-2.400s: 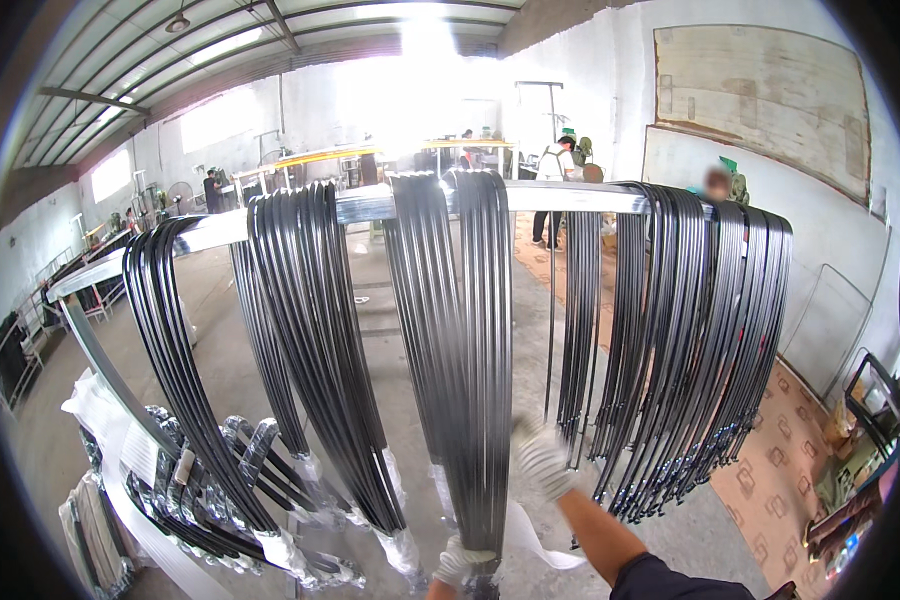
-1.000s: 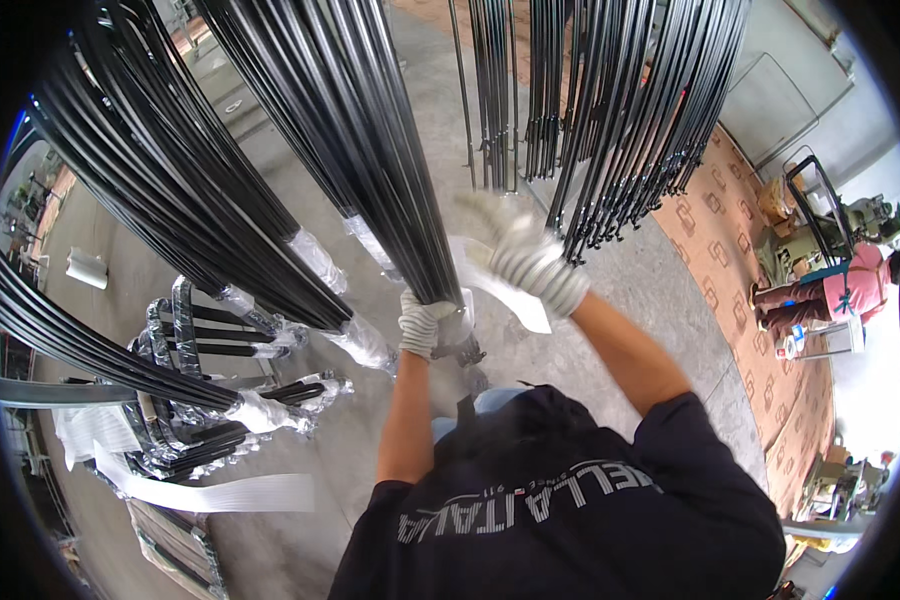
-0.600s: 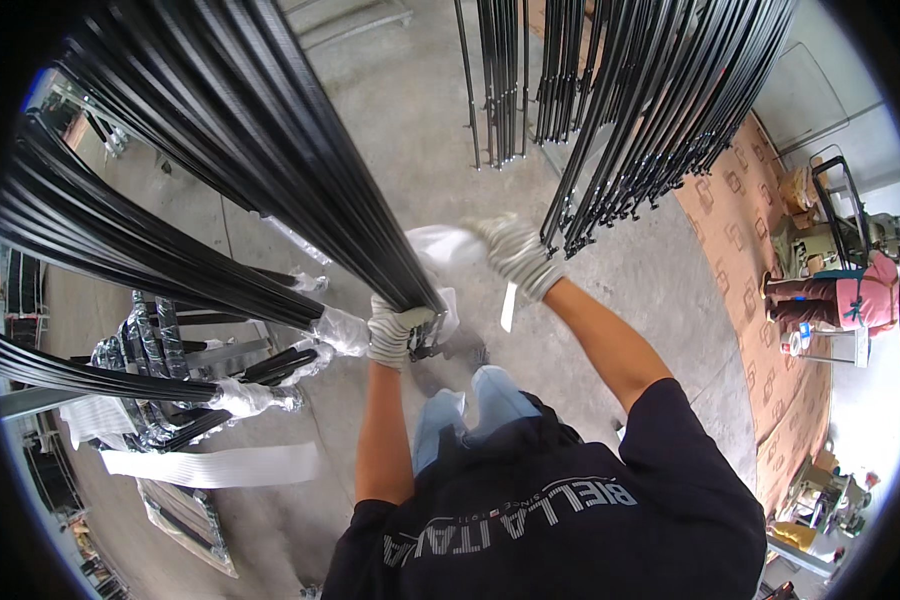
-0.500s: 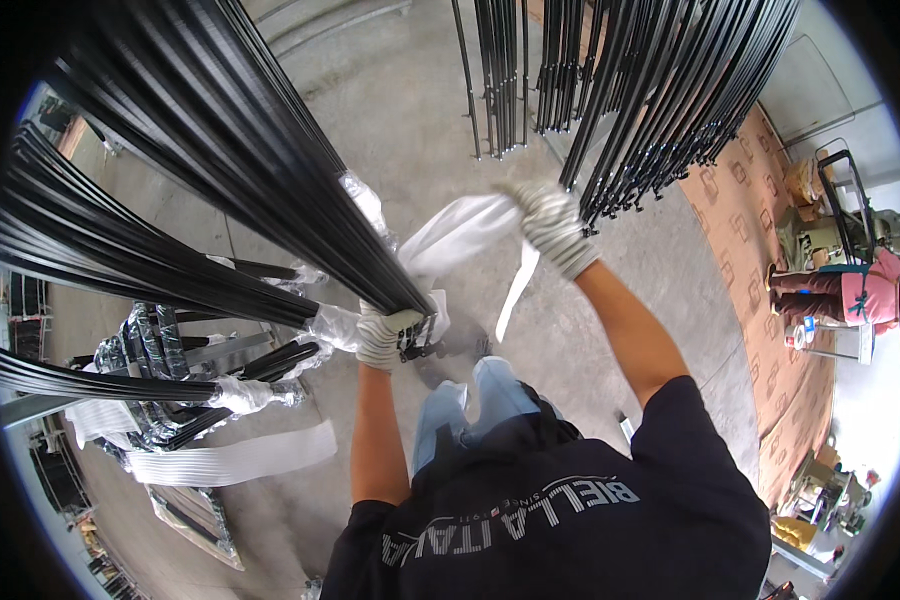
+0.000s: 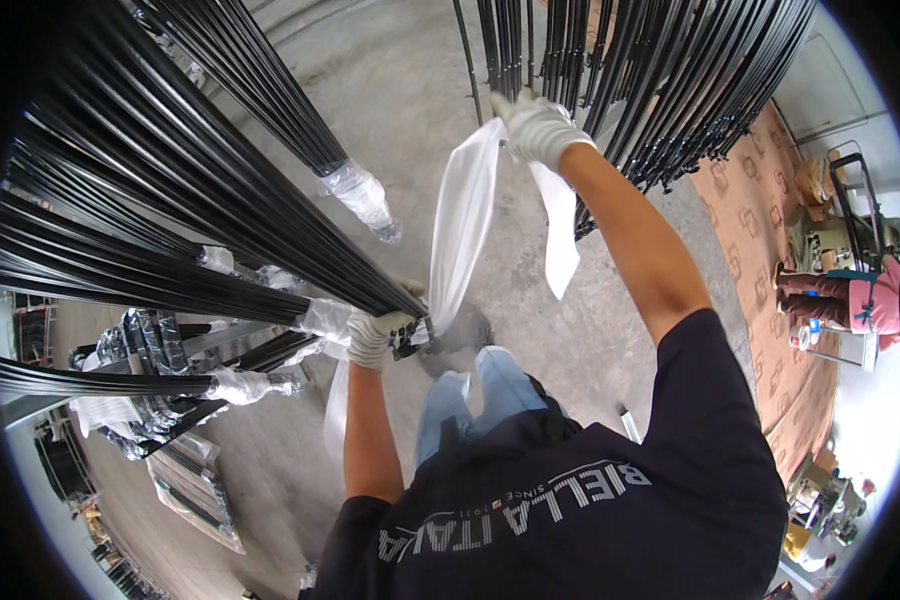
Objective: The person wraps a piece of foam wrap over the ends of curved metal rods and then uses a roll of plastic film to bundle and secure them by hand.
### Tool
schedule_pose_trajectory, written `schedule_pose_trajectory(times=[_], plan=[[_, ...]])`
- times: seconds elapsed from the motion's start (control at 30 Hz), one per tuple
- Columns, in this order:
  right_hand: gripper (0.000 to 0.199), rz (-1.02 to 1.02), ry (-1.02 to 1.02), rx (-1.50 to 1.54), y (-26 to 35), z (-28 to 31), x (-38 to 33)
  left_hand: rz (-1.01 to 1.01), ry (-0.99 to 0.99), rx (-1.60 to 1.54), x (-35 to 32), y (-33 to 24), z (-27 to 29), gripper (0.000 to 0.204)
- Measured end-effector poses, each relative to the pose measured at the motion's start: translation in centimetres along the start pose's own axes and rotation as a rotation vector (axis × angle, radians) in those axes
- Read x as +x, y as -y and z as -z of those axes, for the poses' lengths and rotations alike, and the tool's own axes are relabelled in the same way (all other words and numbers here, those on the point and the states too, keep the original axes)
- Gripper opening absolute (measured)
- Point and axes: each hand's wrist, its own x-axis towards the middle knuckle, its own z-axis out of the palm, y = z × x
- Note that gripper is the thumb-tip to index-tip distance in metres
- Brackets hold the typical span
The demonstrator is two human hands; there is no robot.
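At the left edge of the visible floor (image 5: 610, 330), black rods fan down in bunches, the lowest ending in a clear plastic wrap (image 5: 238, 386). Behind it lies a stack of plastic-wrapped black tubes (image 5: 150, 345), and nearer the floor's lower left corner a flat wrapped panel (image 5: 198, 490).

The main bundle (image 5: 280, 220) slants from the upper left to above the middle of the floor: long, slim, glossy black rods, packed side by side and gently curved, with dark fittings at the lower tips. The gloved left hand (image 5: 372, 340) is curled round that lower end; some of its fingers are hidden. To its upper right, another bunch (image 5: 270, 85) ends in crinkled plastic.

A soft white strip (image 5: 465, 200) rises from beside the bundle's tip, folded lengthwise and slightly sheer. The gloved right hand (image 5: 542, 128) pinches it up high, and a flat tail hangs below.

Farther right hang thinner black rods (image 5: 660, 90); along the floor's right edge runs a brown patterned covering (image 5: 750, 260), near a person in pink (image 5: 875, 300).
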Motion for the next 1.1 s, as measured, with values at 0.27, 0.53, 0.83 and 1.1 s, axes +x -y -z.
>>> schedule_pose_trajectory(times=[0.27, 0.53, 0.83, 1.1], plan=[[0.036, 0.460, 0.244, 0.185, 8.4, -6.1, -12.0, -0.034, -0.032, 0.013, -1.0, -0.2, 1.4, 0.033], [0.016, 0.421, -0.128, 0.402, 7.9, -13.3, -9.6, -0.028, -0.048, -0.157, -0.7, -1.2, 0.5, 0.033], [0.018, 0.163, 0.740, 1.965, 15.0, -17.7, -5.9, -0.029, -0.249, -0.127, -0.6, 1.2, -0.8, 0.040], [0.022, 0.275, 1.466, 2.119, 13.9, -17.6, -5.8, -0.141, 0.113, 1.139, -1.6, -2.1, 1.9, 0.094]])
